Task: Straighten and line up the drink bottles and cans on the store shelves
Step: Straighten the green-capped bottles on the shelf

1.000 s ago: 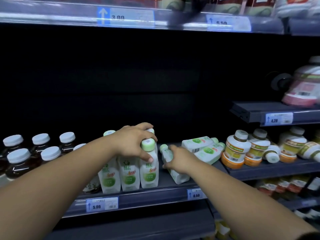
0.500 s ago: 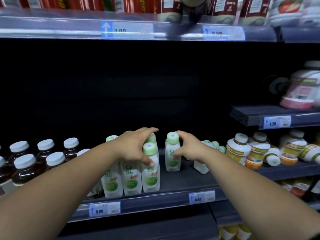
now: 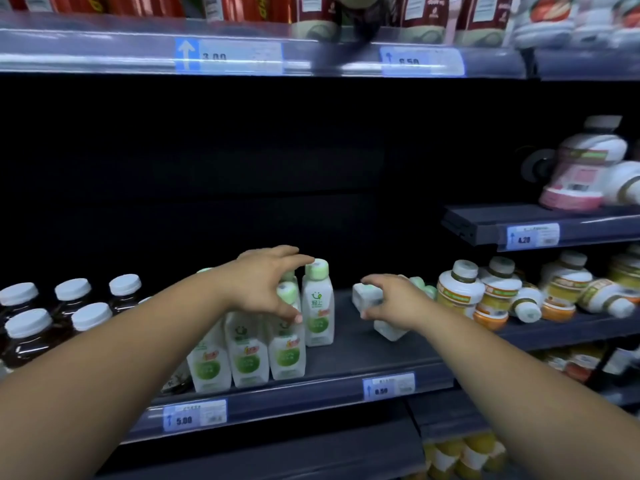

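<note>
Green-capped bottles (image 3: 246, 355), white with green labels, stand in a front row of three on the dark middle shelf (image 3: 363, 355), more behind them. One extra upright bottle (image 3: 317, 306) stands just right of the row, set a bit further back, close beside the end bottle (image 3: 287, 355).

Left hand (image 3: 263, 285) is cupped over the top of the end bottle: thumb pressed at its shoulder, fingers arched over the cap, index tip touching the cap of the extra upright bottle.

Right hand (image 3: 391, 303) is on a lying bottle (image 3: 363, 296), base toward the viewer; finger above, thumb below, pinching it. A second tipped bottle (image 3: 388, 332) lies under the wrist, touching the shelf. Both are well apart from the row, with bare shelf between.

Dark bottles with white caps (image 3: 31, 327) stand at left. Orange-and-yellow labelled bottles (image 3: 460, 296) sit at right, a few tipped over. Price tags (image 3: 388, 388) reading 5.00 and 6.50 sit on the shelf edge. A pink-labelled bottle (image 3: 581, 174) leans on the upper right shelf, blurred.
</note>
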{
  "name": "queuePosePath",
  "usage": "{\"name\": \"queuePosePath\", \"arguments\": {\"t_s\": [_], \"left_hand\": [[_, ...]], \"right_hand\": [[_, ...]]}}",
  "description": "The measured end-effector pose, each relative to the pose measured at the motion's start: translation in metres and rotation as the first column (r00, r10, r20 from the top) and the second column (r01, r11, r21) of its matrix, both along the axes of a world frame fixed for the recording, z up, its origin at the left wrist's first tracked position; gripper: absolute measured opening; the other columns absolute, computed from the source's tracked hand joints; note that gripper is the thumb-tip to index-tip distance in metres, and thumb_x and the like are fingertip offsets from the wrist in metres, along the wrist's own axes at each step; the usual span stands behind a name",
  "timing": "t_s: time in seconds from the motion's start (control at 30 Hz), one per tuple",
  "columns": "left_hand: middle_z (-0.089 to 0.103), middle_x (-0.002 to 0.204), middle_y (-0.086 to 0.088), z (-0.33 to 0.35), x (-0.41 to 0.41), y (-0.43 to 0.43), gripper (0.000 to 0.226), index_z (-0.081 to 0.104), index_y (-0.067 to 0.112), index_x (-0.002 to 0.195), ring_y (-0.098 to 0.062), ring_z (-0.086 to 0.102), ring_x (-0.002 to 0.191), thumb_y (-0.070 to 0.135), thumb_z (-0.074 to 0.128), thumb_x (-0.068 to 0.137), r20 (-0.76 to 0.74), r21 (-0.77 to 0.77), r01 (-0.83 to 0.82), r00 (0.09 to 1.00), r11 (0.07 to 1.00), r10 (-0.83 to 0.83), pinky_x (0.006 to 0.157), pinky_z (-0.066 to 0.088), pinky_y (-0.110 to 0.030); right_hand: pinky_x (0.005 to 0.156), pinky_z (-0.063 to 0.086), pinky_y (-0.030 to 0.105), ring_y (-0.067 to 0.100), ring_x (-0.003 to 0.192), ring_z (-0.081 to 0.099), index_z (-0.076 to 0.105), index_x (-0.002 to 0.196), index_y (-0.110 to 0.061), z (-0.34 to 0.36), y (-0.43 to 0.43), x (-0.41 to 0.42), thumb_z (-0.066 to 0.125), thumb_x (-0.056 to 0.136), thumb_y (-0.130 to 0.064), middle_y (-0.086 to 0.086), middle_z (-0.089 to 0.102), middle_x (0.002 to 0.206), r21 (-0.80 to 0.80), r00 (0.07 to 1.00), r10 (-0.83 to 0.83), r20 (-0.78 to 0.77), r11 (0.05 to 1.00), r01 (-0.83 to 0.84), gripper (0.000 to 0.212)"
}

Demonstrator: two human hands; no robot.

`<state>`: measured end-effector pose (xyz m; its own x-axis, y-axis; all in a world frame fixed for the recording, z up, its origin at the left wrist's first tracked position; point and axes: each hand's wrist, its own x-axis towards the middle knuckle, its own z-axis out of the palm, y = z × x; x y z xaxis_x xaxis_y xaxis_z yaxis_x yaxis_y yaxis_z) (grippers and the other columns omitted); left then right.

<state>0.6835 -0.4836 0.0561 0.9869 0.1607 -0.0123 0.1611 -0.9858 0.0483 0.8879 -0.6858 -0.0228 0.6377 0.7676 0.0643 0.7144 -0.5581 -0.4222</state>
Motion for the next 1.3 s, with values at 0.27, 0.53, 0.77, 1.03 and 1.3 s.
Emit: {"name": "queuePosePath", "arguments": {"t_s": [0.27, 0.53, 0.77, 1.03, 1.3], "left_hand": [[0.029, 0.157, 0.005, -0.013, 0.016, -0.011, 0.114, 0.013, 0.034, 0.156, -0.018, 0.027, 0.142, 0.075, 0.069, 0.065, -0.013, 0.071, 0.055, 0.998, 0.996, -0.054, 0.113, 0.028, -0.036], [0.025, 0.159, 0.006, -0.012, 0.016, -0.016, 0.114, 0.014, 0.034, 0.156, -0.019, 0.026, 0.142, 0.070, 0.073, 0.066, -0.006, 0.048, 0.059, 0.998, 0.997, -0.059, 0.115, 0.028, -0.038], [0.029, 0.156, 0.004, -0.011, 0.016, -0.026, 0.117, 0.018, 0.027, 0.155, -0.019, 0.027, 0.142, 0.068, 0.077, 0.064, 0.003, -0.025, 0.010, 1.000, 1.000, -0.010, 0.114, 0.031, -0.038], [0.024, 0.159, 0.004, -0.016, 0.018, -0.025, 0.118, 0.014, 0.027, 0.156, -0.020, 0.022, 0.144, 0.070, 0.075, 0.064, 0.020, 0.016, 0.006, 1.000, 1.000, -0.006, 0.115, 0.028, -0.037], [0.023, 0.159, 0.007, -0.017, 0.017, -0.024, 0.119, 0.013, 0.029, 0.155, -0.018, 0.022, 0.144, 0.072, 0.073, 0.062, 0.016, 0.025, -0.002, 1.000, 1.000, 0.002, 0.114, 0.030, -0.043]], "right_hand": [[0.120, 0.015, 0.043, 0.034, 0.151, 0.006, 0.029, 0.156, -0.026, -0.052, -0.046, -0.003, 0.062, 0.082, -0.067, 0.003, 0.019, 0.164, -0.172, 0.996, 0.000, 0.093, 0.985, 0.016, 0.091], [0.095, 0.046, 0.039, 0.030, 0.121, 0.052, 0.038, 0.148, -0.029, -0.039, -0.038, 0.009, 0.071, 0.071, -0.067, 0.008, 0.044, 0.140, 0.099, 0.872, -0.400, -0.281, 0.892, 0.441, 0.093], [0.068, 0.057, 0.035, 0.023, 0.090, 0.063, 0.042, 0.139, -0.020, -0.037, -0.020, 0.006, 0.071, 0.076, -0.018, 0.005, 0.061, 0.106, 0.257, 0.645, -0.293, -0.706, 0.743, 0.618, 0.069], [0.069, 0.055, 0.037, 0.026, 0.103, 0.057, 0.043, 0.123, -0.027, -0.021, -0.017, 0.000, 0.080, 0.082, -0.025, 0.001, 0.056, 0.111, 0.149, 0.550, -0.188, -0.814, 0.847, 0.511, 0.056], [0.060, 0.054, 0.036, 0.025, 0.098, 0.062, 0.044, 0.127, -0.020, -0.039, 0.021, -0.020, 0.087, 0.069, -0.046, 0.003, 0.063, 0.113, 0.096, 0.562, -0.277, -0.780, 0.834, 0.544, 0.076]]}}
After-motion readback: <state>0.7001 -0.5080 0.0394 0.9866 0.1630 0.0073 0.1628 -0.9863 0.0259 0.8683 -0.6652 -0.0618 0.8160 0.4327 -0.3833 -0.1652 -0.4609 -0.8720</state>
